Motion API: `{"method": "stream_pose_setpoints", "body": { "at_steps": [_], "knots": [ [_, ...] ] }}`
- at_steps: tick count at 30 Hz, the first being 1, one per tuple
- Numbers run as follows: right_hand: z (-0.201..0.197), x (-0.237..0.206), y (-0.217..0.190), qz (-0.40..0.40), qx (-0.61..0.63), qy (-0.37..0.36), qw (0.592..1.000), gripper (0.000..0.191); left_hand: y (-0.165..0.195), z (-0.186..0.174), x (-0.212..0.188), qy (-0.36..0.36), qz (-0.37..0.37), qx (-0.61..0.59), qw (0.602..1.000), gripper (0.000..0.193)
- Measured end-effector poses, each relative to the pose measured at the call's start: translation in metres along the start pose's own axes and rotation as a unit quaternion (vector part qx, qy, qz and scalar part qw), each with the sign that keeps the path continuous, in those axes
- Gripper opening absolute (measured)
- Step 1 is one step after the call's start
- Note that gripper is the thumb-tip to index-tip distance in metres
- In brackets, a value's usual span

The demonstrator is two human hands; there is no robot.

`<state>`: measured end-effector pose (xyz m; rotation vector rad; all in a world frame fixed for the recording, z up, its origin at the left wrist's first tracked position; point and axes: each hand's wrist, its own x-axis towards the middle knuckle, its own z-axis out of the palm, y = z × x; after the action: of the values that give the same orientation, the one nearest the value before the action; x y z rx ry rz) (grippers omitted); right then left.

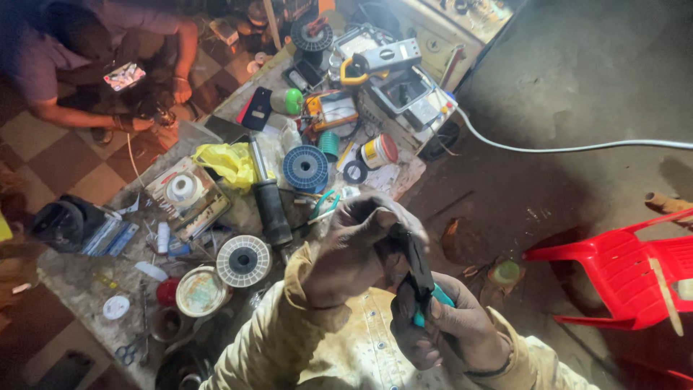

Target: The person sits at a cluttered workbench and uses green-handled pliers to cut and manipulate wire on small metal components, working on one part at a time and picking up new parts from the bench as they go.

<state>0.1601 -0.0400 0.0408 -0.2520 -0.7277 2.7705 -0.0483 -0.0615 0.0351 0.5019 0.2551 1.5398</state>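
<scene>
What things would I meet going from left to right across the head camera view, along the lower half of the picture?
Scissors → white ribbed spool → left hand → teal-handled pliers held in the right hand → red plastic chair.

A single head-worn camera looks steeply down from above the person's chest. The left hand [354, 249] and right hand [440, 325] sit closest to the lens, low in the frame at 6 o'clock. The cluttered workbench [79, 278] runs from 8 o'clock up to 12 o'clock, farther off. A red plastic chair [628, 271] lies at 4 o'clock. Another person crouches at 10 o'clock. No second view exists, so no overlap applies.
</scene>
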Motion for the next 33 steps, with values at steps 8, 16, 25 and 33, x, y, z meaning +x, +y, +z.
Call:
{"method": "stream_pose_setpoints", "body": {
  "at_steps": [8, 16, 25, 33],
  "knots": [
    [0.000, -0.011, 0.004, -0.048, -0.022, 0.027, 0.998, 0.036, -0.012, 0.019, 0.014, -0.001, -0.045, -0.020, 0.999, 0.026],
    [-0.003, -0.016, 0.015, -0.082, -0.019, 0.036, 0.996, 0.034, -0.001, 0.020, 0.015, -0.040, -0.103, -0.015, 0.994, 0.022],
    [-0.007, -0.018, 0.016, -0.052, -0.025, 0.003, 0.998, 0.033, 0.008, 0.015, 0.013, -0.041, -0.139, 0.039, 0.989, 0.019],
    [0.001, -0.009, 0.014, -0.093, -0.018, 0.069, 0.993, 0.036, 0.002, 0.019, 0.020, -0.025, -0.099, -0.026, 0.994, 0.022]
  ]
}}
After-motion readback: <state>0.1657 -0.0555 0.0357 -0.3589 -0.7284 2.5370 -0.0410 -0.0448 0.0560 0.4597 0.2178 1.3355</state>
